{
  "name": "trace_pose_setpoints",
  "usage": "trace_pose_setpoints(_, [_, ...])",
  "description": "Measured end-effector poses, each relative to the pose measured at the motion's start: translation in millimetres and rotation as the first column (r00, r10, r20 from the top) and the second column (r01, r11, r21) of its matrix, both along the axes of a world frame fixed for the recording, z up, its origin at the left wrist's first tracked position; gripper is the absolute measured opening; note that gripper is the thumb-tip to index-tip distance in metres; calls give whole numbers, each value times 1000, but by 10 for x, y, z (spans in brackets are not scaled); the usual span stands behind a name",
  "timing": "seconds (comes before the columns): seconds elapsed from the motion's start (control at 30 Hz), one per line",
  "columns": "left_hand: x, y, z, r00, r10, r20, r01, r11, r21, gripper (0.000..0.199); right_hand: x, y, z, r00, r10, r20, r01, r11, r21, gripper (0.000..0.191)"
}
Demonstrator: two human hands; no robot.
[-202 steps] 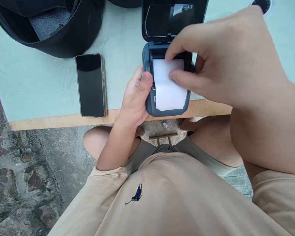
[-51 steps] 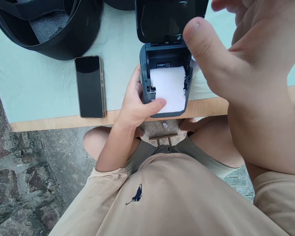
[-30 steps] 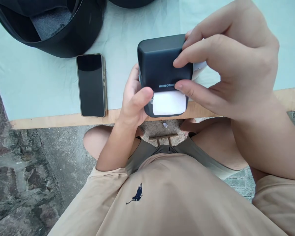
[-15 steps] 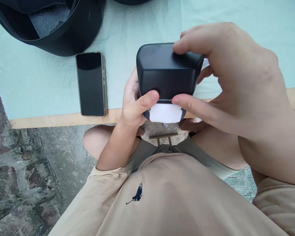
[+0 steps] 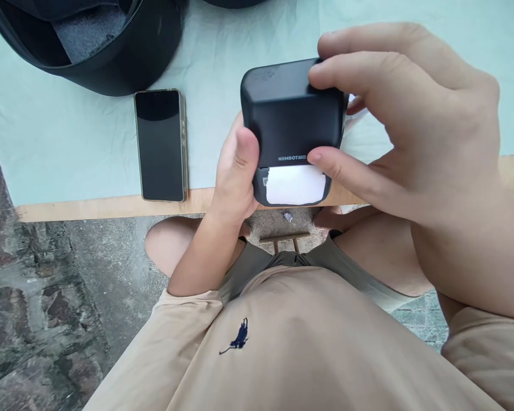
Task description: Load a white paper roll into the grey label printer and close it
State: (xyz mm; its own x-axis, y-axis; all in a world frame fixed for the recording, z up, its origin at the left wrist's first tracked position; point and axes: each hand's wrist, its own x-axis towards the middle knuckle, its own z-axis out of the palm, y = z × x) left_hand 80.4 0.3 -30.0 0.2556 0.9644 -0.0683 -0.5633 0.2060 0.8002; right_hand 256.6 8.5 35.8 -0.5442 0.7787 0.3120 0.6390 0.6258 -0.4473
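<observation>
A black box-shaped device marked NIIMBOT (image 5: 295, 123) is held up over the table's front edge. White paper (image 5: 296, 185) sticks out along its lower side. My left hand (image 5: 236, 177) grips the device's left side, thumb upright against the corner and the other fingers hidden behind it. On the right, my right hand (image 5: 411, 125) touches the device with its thumb at the lower right, beside the lettering, and a fingertip on the top right corner. A bit of clear or whitish material shows behind the device near the right fingers.
A phone (image 5: 160, 145) with a dark screen lies at the front edge of the table (image 5: 111, 208), left of my hands. Behind it stands an open black zippered case (image 5: 124, 65) with grey material inside. Another dark object (image 5: 235, 2) is cut off at the top.
The device has moved slightly up and tilted. My left thumb has slid from its front face to the left edge, uncovering the lettering. The right hand's fingers have shifted up a little.
</observation>
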Motion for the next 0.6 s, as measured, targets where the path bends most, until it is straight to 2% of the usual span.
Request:
trace_pose_setpoints(0.1, [9,12,-13,998,52,28,-51,998,-39,46,9,13,-9,1000,9,8,-9,999,-42,51])
trace_pose_setpoints(0.2, [16,17,-31,991,133,-17,-133,991,-25,42,6,20,-8,1000,17,2,-17,999,-48,51])
trace_pose_setpoints(0.37, [-17,43,-36,995,96,-3,-96,995,17,36,23,11,22,999,17,32,-15,999,-41,55])
trace_pose_setpoints(0.47, [-36,56,-35,996,88,-14,-88,996,-5,33,36,3,30,998,28,64,-26,999,-29,62])
trace_pose_setpoints(0.6, [-40,50,-48,996,92,10,-92,996,8,35,45,1,19,997,38,60,-36,999,-27,66])
